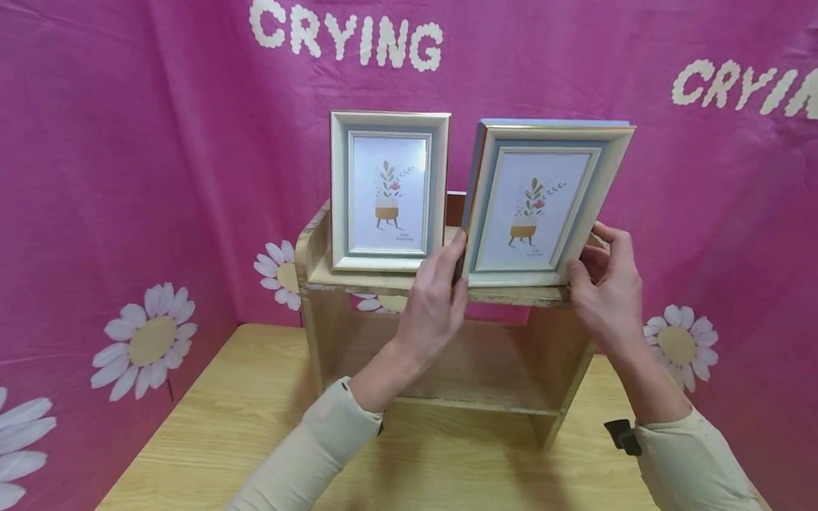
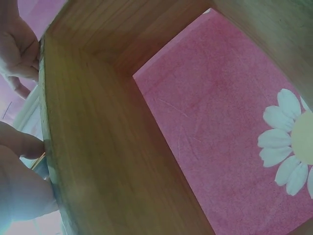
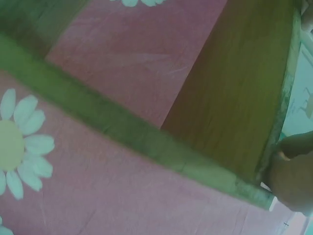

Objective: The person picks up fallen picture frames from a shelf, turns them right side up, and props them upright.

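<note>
The 2 frames [image 1: 389, 263] look smooth and satiny with shiny metallic edging, their prints [image 1: 388, 191] paper-like, while the shelf [image 1: 473, 355] is matt wood with rough, worn edges, the table [image 1: 243, 397] smooth grained wood, the backdrop [image 1: 192, 177] creased cloth, the sleeves [image 1: 313, 447] matt fabric.

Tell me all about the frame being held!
The white rectangular picture frame has a gold rim, pale blue inner band and blue back edge; its material is unclear. Its white card shows a potted plant with a red flower. It is tilted at the top front of the brown wooden shelf; contact there is hard to tell. The left grip holds its left edge, the right grip its lower right corner.
</note>
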